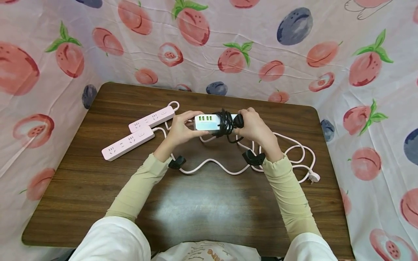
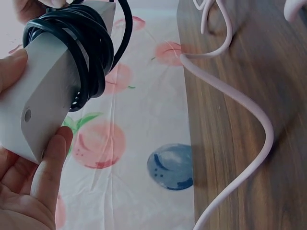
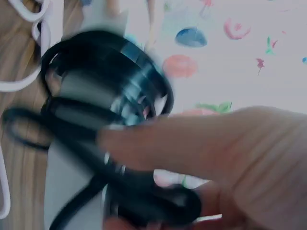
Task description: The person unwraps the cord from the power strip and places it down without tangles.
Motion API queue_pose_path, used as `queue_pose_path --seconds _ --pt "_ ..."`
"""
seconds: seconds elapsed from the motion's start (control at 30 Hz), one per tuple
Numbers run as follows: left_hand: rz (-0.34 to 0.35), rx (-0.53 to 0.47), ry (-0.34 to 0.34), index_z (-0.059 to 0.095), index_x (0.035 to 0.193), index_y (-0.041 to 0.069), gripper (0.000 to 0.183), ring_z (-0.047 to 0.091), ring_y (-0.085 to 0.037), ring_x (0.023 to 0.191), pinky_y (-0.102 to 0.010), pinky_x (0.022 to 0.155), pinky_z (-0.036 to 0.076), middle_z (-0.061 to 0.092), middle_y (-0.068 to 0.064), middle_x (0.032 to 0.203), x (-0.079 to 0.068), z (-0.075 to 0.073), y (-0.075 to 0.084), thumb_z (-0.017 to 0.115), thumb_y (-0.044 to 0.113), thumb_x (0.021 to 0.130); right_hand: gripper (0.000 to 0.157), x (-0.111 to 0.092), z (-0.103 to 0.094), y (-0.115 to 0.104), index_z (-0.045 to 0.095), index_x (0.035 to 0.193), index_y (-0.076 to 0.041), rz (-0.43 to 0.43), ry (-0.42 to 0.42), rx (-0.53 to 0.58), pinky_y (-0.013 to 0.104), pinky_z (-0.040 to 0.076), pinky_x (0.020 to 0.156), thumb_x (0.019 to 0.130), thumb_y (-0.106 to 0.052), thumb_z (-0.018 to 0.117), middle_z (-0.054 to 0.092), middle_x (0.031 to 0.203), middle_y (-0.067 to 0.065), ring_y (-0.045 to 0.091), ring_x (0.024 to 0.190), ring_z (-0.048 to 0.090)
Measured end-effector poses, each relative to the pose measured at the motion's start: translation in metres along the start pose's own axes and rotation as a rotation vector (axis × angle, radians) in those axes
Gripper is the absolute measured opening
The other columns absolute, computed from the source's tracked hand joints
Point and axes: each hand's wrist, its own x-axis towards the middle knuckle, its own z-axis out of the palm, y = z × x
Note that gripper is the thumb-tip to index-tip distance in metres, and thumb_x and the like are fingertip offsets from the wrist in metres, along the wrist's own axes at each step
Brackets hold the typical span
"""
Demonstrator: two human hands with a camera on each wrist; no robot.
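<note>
In the head view a white power strip (image 1: 207,125) with green USB ports is held up above the table. Its black cord (image 1: 225,123) is wound several times round the body. My left hand (image 1: 183,128) grips the strip's left end, thumb on one side and fingers on the other, as the left wrist view also shows. At the other end my right hand (image 1: 256,125) holds the black plug (image 1: 238,121) against the strip. The right wrist view is blurred; there the thumb (image 3: 158,141) lies across the black cord, and the fingers beneath are partly hidden.
Two pinkish-white power strips (image 1: 128,143) (image 1: 151,119) lie at the table's left. Their pale cords (image 1: 225,168) snake rightward under my arms to a white plug (image 1: 314,177). Fruit-patterned cloth (image 1: 196,54) surrounds the brown table (image 1: 212,210). Black wrist cameras (image 1: 177,162) sit on both wrists.
</note>
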Motion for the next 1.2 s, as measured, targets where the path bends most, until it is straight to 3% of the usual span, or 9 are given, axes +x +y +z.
queue_pose_path --seconds 0.1,0.33,0.67,0.9,1.1,1.2 --pt "-0.006 -0.004 -0.01 0.062 0.105 -0.014 0.05 0.061 -0.031 0.089 -0.033 0.075 0.055 0.064 -0.027 0.099 0.0 0.001 0.0 0.084 -0.008 0.06 0.048 -0.001 0.0 -0.002 0.054 0.118 0.011 -0.003 -0.028 -0.027 0.044 0.046 0.085 0.078 -0.008 0.071 0.05 0.112 0.026 0.038 0.098 0.052" --pt "0.003 0.003 -0.024 0.062 0.105 -0.014 0.051 0.06 -0.028 0.089 -0.046 0.075 0.054 0.064 -0.026 0.099 0.0 0.001 0.0 0.084 -0.008 0.059 0.041 0.0 0.0 0.001 0.059 0.11 0.008 0.006 0.002 -0.016 0.044 0.046 0.083 0.075 -0.007 0.074 0.054 0.106 0.024 0.037 0.096 0.053" --pt "-0.015 -0.014 -0.047 0.062 0.106 -0.014 0.05 0.06 -0.033 0.091 -0.046 0.078 0.053 0.063 -0.026 0.1 0.0 -0.004 0.001 0.083 -0.009 0.06 0.036 0.003 0.003 0.007 0.059 0.102 0.004 -0.005 0.04 0.058 0.038 0.043 0.07 0.071 -0.009 0.073 0.055 0.098 0.019 0.031 0.084 0.049" --pt "0.002 -0.018 -0.061 0.062 0.106 -0.012 0.05 0.06 -0.028 0.091 -0.041 0.08 0.053 0.064 -0.025 0.1 0.002 -0.005 0.003 0.084 -0.007 0.06 0.035 -0.002 0.002 0.01 0.059 0.1 0.004 -0.079 0.116 0.046 0.04 0.045 0.069 0.071 -0.01 0.074 0.057 0.097 0.019 0.032 0.083 0.052" --pt "-0.005 -0.036 -0.07 0.063 0.106 -0.012 0.05 0.059 -0.022 0.089 -0.04 0.079 0.054 0.064 -0.024 0.099 0.002 -0.007 0.004 0.084 -0.008 0.06 0.03 -0.002 0.001 0.012 0.063 0.094 0.001 -0.105 0.121 0.075 0.037 0.042 0.066 0.068 -0.01 0.074 0.059 0.087 0.016 0.028 0.078 0.051" --pt "0.012 -0.045 -0.058 0.063 0.105 -0.013 0.05 0.059 -0.02 0.087 -0.041 0.076 0.054 0.064 -0.024 0.097 0.003 -0.007 0.002 0.083 -0.009 0.06 0.031 -0.001 0.002 0.012 0.064 0.098 0.002 -0.093 0.125 0.113 0.036 0.043 0.067 0.07 -0.009 0.073 0.058 0.09 0.017 0.029 0.08 0.051"
